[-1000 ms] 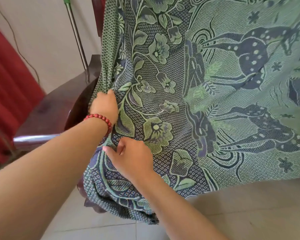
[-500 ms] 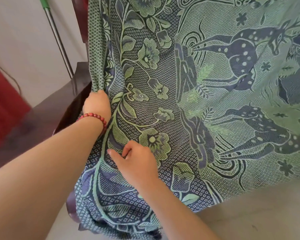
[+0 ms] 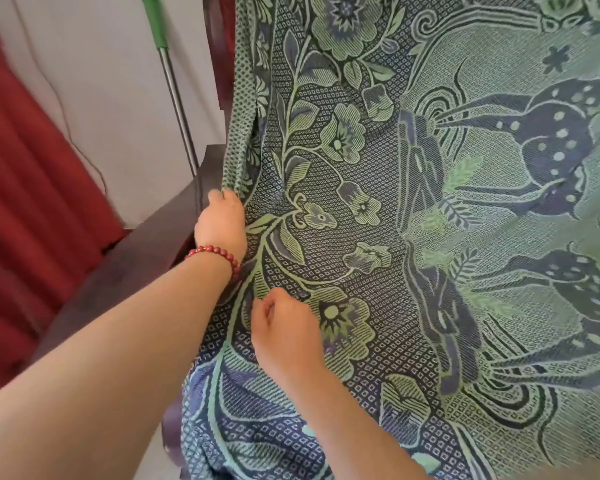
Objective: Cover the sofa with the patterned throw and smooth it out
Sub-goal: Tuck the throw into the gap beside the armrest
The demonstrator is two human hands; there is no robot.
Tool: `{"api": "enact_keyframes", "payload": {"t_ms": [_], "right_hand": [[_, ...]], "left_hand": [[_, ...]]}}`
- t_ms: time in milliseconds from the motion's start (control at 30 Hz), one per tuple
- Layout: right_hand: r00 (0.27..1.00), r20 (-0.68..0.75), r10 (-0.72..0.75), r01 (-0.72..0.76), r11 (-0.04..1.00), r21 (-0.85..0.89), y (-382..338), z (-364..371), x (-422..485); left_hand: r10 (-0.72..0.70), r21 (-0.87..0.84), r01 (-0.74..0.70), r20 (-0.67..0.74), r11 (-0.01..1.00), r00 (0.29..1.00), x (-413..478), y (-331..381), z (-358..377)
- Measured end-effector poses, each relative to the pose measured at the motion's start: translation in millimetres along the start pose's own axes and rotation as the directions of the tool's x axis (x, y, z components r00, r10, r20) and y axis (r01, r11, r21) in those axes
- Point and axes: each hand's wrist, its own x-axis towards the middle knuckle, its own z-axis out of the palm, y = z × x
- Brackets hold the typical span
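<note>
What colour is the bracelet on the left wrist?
The bracelet is red beads, clearest in the head view.

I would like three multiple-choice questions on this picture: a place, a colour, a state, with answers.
1. Where does the left hand grip the throw?
A. at its edge, beside the wooden armrest
B. on a deer
C. near the floor
2. What colour is the bracelet?
A. blue
B. red
C. white
3. The right hand is
A. flat in the air
B. curled, pinching the throw
C. open on the armrest
1 A: its fingers curl over the edge next to the armrest. 2 B: red beads circle the left wrist. 3 B: its curled fingers gather fabric.
</note>
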Motion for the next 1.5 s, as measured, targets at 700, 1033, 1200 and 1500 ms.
{"api": "enact_keyframes", "payload": {"t_ms": [700,1033,1200,1500], "right_hand": [[0.985,0.098,-0.14,0.117,0.97,0.212,79,-65,54],[0.973,0.068,-0.222,0.216,0.972,0.091,90,-59,54],[0.968,-0.066,-0.241,0.247,0.964,0.098,75,-51,66],[0.978,-0.036,-0.204,0.207,0.97,0.128,68,-52,72]], "left_hand": [[-0.131,-0.043,0.129,-0.049,0.991,0.99,5,20,16],[-0.156,-0.069,0.156,0.013,0.985,0.988,30,16,28],[-0.083,0.124,0.087,-0.033,0.988,0.996,49,10,23],[-0.024,0.158,0.013,0.067,0.987,0.997,65,20,36]]}}
